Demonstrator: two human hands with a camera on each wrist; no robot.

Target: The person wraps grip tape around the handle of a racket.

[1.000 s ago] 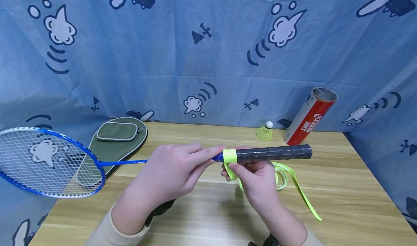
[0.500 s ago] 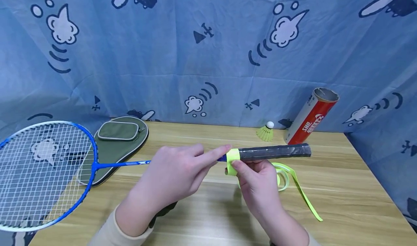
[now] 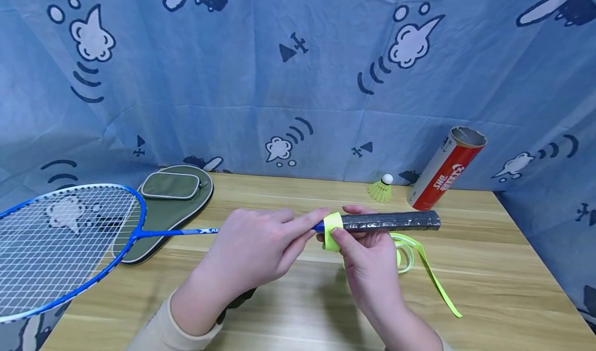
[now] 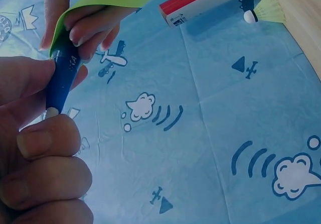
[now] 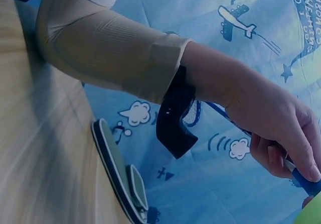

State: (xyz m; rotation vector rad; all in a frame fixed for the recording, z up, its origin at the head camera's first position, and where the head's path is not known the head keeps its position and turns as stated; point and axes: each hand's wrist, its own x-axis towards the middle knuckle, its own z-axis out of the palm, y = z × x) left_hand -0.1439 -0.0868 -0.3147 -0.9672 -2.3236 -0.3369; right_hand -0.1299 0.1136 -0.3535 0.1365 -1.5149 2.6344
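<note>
A blue badminton racket [image 3: 177, 232] is held level above the table, strings to the left, dark handle to the right. My left hand [image 3: 256, 253] grips its shaft, thumb and index finger along the blue cone [image 4: 65, 76]. Yellow-green grip tape [image 3: 332, 232] circles the cone end of the handle. My right hand [image 3: 372, 268] pinches that tape, thumb in front, other fingers partly hidden behind the handle. In the left wrist view the tape stretches as a wide band over the right fingers. The right wrist view shows the left hand [image 5: 271, 113] around the shaft.
A coil of tape [image 3: 405, 258] lies behind the right hand, one tail trailing across the wooden table [image 3: 503, 268]. Toward the back are a green racket cover [image 3: 163, 222], a yellow shuttlecock [image 3: 381, 189] and a red-and-white tube [image 3: 447, 170]. A blue patterned cloth [image 3: 316, 82] hangs behind.
The racket has rolled back and forth, its head looking rounder half a second ago and flatter now. The tape's hanging fold has been drawn closer around the handle. The handle's right end has dipped slightly.
</note>
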